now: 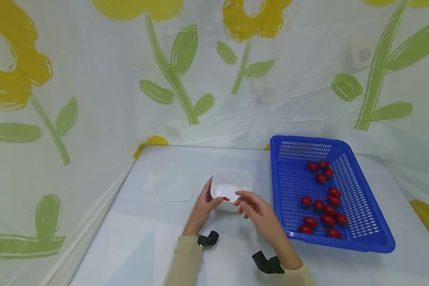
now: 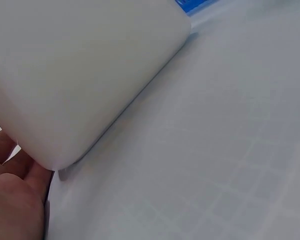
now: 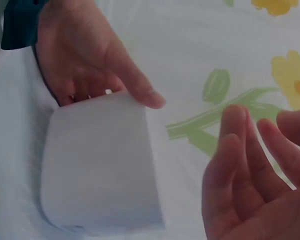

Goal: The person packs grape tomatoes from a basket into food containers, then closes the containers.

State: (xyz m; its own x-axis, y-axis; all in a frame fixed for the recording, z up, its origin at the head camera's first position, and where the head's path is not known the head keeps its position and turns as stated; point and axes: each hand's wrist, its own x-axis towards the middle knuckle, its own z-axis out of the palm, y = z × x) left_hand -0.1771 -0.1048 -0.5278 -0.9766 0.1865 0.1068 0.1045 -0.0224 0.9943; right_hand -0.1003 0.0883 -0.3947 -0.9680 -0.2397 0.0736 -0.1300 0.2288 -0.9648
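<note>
A white square plastic box (image 1: 231, 177) stands on the table with its top uncovered. Inside, near its front wall, a red cherry tomato (image 1: 226, 198) is partly visible. My left hand (image 1: 202, 207) grips the box by its left side, the thumb over the rim and the fingers along the outer wall; the left wrist view shows fingers (image 2: 37, 176) against a lower corner. Just above the box's right front corner hovers my right hand (image 1: 256, 212). Its fingers are loosely bent and apart, and nothing shows between them in the right wrist view.
At the right stands a blue perforated basket (image 1: 277, 190) holding several red cherry tomatoes (image 1: 327, 220). A clear plastic lid (image 1: 175, 200) lies flat left of the box. Behind the table hangs a flowered curtain (image 1: 296, 103). Black camera mounts (image 1: 268, 265) sit on both wrists.
</note>
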